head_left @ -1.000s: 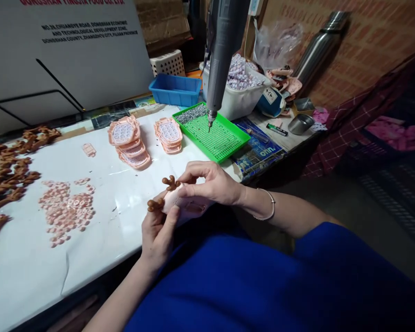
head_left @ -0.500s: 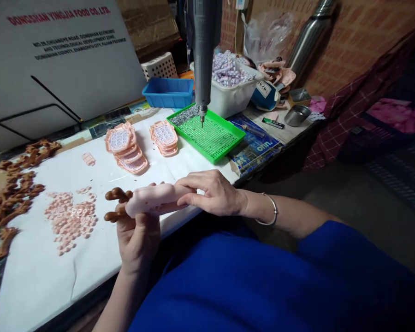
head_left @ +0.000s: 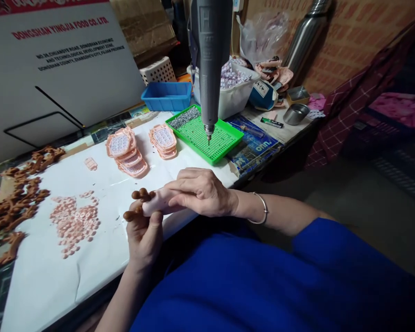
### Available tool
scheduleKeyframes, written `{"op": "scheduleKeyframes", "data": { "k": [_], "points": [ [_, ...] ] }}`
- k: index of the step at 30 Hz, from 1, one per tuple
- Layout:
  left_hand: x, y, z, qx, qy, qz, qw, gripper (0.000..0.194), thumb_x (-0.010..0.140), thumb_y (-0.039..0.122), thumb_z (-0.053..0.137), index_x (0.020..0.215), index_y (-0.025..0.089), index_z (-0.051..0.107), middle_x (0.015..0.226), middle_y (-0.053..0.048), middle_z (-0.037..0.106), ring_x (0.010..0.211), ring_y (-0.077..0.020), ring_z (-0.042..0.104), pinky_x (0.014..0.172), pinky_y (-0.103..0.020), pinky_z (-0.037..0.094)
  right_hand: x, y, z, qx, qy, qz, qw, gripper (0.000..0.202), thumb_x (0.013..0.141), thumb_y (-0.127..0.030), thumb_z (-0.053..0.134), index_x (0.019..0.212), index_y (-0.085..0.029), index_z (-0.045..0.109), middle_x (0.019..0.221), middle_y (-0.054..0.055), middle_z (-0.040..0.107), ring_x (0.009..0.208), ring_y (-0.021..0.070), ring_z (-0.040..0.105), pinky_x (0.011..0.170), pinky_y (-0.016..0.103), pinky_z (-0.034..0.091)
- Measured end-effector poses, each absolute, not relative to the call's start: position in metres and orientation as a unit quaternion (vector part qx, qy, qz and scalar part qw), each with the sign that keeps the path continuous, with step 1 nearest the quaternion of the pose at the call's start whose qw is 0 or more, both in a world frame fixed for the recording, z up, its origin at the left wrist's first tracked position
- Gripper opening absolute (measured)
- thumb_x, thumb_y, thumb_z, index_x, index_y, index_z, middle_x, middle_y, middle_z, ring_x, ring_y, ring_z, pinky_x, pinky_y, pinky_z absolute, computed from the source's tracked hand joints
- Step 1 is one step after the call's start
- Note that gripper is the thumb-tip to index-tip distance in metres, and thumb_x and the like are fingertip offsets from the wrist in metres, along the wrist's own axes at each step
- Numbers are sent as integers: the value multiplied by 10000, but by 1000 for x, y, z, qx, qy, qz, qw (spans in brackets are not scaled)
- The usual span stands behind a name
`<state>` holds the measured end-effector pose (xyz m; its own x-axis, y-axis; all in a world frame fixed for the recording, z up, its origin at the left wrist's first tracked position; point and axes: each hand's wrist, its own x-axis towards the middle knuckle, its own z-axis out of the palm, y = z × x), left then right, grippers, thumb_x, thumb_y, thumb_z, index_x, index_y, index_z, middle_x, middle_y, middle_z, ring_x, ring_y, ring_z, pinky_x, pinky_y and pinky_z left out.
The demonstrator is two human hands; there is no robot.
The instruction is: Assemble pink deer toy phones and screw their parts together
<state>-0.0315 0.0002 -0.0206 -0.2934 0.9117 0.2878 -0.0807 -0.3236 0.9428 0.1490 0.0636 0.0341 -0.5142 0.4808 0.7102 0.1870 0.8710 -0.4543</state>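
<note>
Between my two hands is a pale pink plastic toy part (head_left: 156, 204) with brown antler-like knobs (head_left: 142, 194) at its left end. My left hand (head_left: 143, 235) grips that end from below, thumb pressed on the side. My right hand (head_left: 202, 191) wraps over the other end with fingers closed, hiding much of the part. Above and behind my hands hangs a grey electric screwdriver (head_left: 209, 78), its bit pointing down over a green tray (head_left: 212, 159) with screws in it. Neither hand touches the screwdriver.
Stacked pink keypad-like pieces (head_left: 124, 150) lie behind my hands. Left are small pink buttons (head_left: 78, 221) and brown antler-shaped parts (head_left: 17, 198). A blue bin (head_left: 166, 97) and a white tub (head_left: 235, 97) of lilac pieces stand behind. A steel bottle (head_left: 304, 41) leans at the right.
My right hand has slid left along the pink part and covers more of it. My left hand and the brown knobs have shifted right. The camera view has moved slightly.
</note>
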Motion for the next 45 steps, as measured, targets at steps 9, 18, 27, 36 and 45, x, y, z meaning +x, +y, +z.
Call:
{"op": "scheduleKeyframes", "data": {
  "k": [9,18,27,36,45],
  "points": [
    [-26,2,4,507,494,584,396,360,779,431,776,1050,224,662,1117,-62,687,1122,-236,638,1016,-359,482,150,76,41,-213,-857,263,389,322,963,-411,582,976,-107,687,903,65,637,874,134,581,840,269,478],
    [-7,1,23,581,520,534,328,358,831,436,664,1102,203,639,950,-76,721,844,-228,681,761,-322,535,147,85,20,-280,-489,619,547,524,625,-624,833,932,-224,689,996,15,677,960,130,603,928,286,525],
    [-8,5,32,561,543,510,361,245,703,434,742,813,219,697,559,24,584,516,-157,492,569,-252,442,147,83,-9,-326,-470,637,517,517,651,-645,765,915,-212,665,944,22,687,877,129,620,804,267,560],
    [-7,12,25,389,532,451,602,557,609,534,847,1004,166,711,857,-67,730,758,-226,666,674,-285,542,176,77,25,-400,-699,383,451,297,880,-448,679,839,-157,720,903,54,686,886,136,628,904,307,541],
    [34,43,41,207,513,444,705,529,423,390,904,836,127,705,682,-60,728,564,-192,665,511,-265,555,212,211,88,-345,-700,329,531,620,926,-343,601,1448,-186,305,1184,-61,603,1269,56,536,1047,173,454]
  ]
}}
